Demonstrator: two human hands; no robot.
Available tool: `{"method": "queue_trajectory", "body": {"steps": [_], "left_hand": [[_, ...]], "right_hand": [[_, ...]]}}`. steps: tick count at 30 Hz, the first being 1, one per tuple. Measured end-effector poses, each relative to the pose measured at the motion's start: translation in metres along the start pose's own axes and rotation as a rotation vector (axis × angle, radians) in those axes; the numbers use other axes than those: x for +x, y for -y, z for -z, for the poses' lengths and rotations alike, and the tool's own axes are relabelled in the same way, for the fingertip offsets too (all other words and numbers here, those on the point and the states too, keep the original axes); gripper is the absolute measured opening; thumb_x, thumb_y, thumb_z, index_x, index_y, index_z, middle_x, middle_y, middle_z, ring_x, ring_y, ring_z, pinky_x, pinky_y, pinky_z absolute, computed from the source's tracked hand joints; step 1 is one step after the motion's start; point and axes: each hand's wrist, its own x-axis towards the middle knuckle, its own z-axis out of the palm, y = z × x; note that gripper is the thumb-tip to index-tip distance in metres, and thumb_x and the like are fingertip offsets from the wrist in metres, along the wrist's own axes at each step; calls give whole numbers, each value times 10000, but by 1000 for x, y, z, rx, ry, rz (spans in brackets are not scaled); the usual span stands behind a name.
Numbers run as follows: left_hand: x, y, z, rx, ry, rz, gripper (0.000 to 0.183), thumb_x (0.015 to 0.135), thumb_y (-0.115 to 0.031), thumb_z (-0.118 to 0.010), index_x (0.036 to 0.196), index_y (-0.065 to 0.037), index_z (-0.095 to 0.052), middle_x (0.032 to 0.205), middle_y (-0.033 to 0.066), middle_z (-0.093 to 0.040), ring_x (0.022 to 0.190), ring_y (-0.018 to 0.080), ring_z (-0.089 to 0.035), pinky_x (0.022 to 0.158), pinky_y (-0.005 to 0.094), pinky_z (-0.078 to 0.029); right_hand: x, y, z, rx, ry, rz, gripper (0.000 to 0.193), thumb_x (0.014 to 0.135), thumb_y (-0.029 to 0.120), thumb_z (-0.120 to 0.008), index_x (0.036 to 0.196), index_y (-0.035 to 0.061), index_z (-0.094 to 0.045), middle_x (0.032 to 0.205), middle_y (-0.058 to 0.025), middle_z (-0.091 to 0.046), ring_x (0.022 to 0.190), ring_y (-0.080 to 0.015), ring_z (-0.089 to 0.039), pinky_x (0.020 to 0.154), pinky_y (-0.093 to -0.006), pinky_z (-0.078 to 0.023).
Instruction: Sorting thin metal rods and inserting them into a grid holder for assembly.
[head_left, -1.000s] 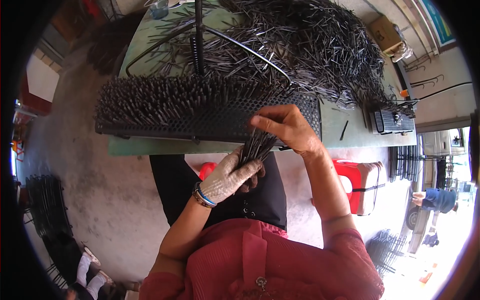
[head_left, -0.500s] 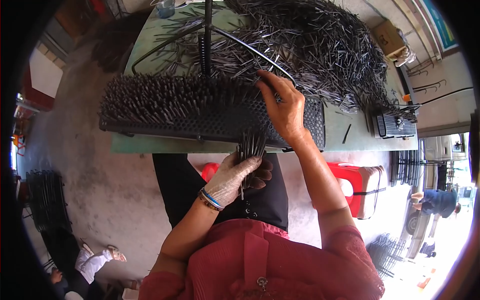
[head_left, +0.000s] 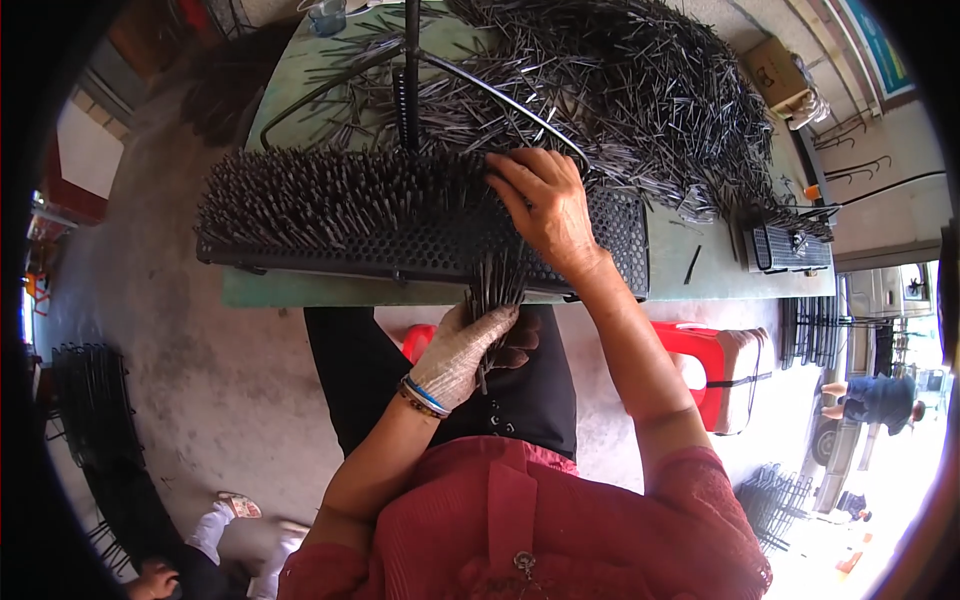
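My left hand [head_left: 464, 352], in a pale work glove with dark fingertips, is closed round a bundle of thin dark metal rods [head_left: 492, 280] at the table's front edge. Above it lies a long black perforated tray [head_left: 610, 235]. Its left and middle part bristles with upright rods [head_left: 310, 200]; the holes on the right part show bare. My bare right hand [head_left: 548, 205] is over the tray, beside the edge of the standing rods. Its thumb and fingers are drawn together at the tips; whatever they pinch is too small to make out.
A large heap of loose rods [head_left: 640, 90] covers the back of the green table [head_left: 715, 270]. A black metal frame [head_left: 412, 60] rises behind the tray. A smaller tray [head_left: 790, 250] is at the right. A red stool [head_left: 690, 365] stands below; another person's foot [head_left: 240, 505] shows lower left.
My right hand has moved a little left along the tray. My left hand keeps the bundle in nearly the same place. The other person at lower left has shifted their legs.
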Motion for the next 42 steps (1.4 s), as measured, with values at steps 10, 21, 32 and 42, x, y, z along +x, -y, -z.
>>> {"method": "queue_trajectory", "body": {"steps": [10, 21, 32, 42], "left_hand": [[-2, 2, 0, -35, -22, -110, 205, 945, -165, -586, 1088, -18, -571, 953, 93, -679, 782, 162, -670, 619, 267, -549], [3, 8, 6, 14, -13, -74, 220, 940, -185, -596, 1079, -15, -573, 929, 105, -681, 758, 166, -669, 638, 277, -553], [-2, -3, -1, -42, -48, -11, 218, 951, -152, -555, 1091, 13, -581, 943, 148, -678, 751, 195, -679, 614, 297, -571], [0, -3, 2, -23, -61, -21, 214, 943, -146, -581, 1100, -1, -588, 984, 128, -678, 826, 200, -676, 654, 300, -571]], "right_hand": [[-6, 23, 36, 304, 143, -458, 254, 854, 190, -714, 1010, -8, -693, 872, -109, -682, 758, -183, -636, 669, -307, -493], [-13, 15, 51, 613, 114, -785, 237, 904, 151, -663, 1040, -43, -681, 850, -61, -703, 784, -88, -627, 709, -237, -505], [-9, 2, 6, 191, -187, -317, 275, 826, 65, -694, 1099, 64, -666, 921, -118, -691, 840, -284, -653, 772, -360, -513], [-11, -1, 2, -37, -45, -4, 246, 808, 82, -718, 1052, 73, -692, 948, -95, -659, 779, -288, -641, 697, -348, -510]]}}
